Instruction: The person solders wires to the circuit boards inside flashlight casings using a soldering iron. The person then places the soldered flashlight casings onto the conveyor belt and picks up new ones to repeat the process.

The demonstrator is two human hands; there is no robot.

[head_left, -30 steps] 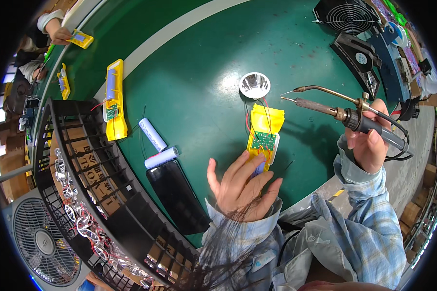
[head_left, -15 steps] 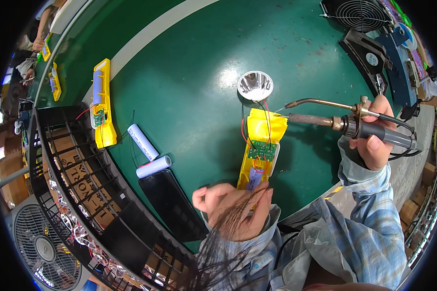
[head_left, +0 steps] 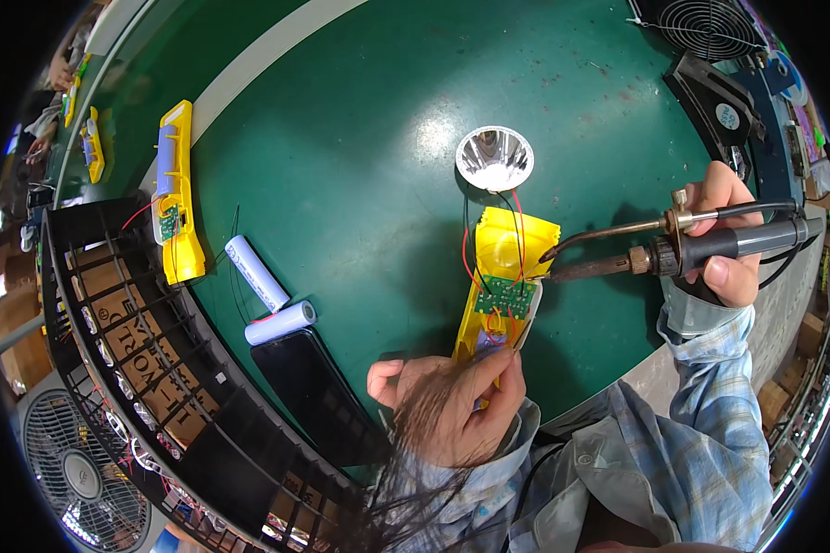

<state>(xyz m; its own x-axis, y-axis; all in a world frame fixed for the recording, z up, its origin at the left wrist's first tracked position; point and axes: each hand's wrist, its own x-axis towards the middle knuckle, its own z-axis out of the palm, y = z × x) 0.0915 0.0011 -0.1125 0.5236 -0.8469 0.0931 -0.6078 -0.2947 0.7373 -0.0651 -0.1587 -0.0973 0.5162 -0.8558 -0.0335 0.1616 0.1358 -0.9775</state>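
My right hand (head_left: 729,235) is closed around the dark handle of a soldering iron (head_left: 724,244) with a thin metal feed tube alongside. Its tip is at the right edge of a green circuit board (head_left: 507,297); whether it touches I cannot tell. The board sits in a yellow flashlight housing (head_left: 516,241), above a purple battery cell. My left hand (head_left: 452,396) grips the housing's lower end, its fingers partly hidden by dark hair. Red and black wires run from the board to a silver reflector cup (head_left: 494,158) lying just beyond the housing.
Left lie two loose purple cells (head_left: 281,323) beside a black phone (head_left: 314,387), and another yellow housing (head_left: 177,194) with a cell. A black crate (head_left: 138,369) borders the table's left edge. A soldering stand (head_left: 719,115) and a fan with round grille (head_left: 705,28) are far right.
The soldering iron has come down from the housing's top corner to the board's right edge. My left hand keeps its hold. The whole view has shifted slightly.
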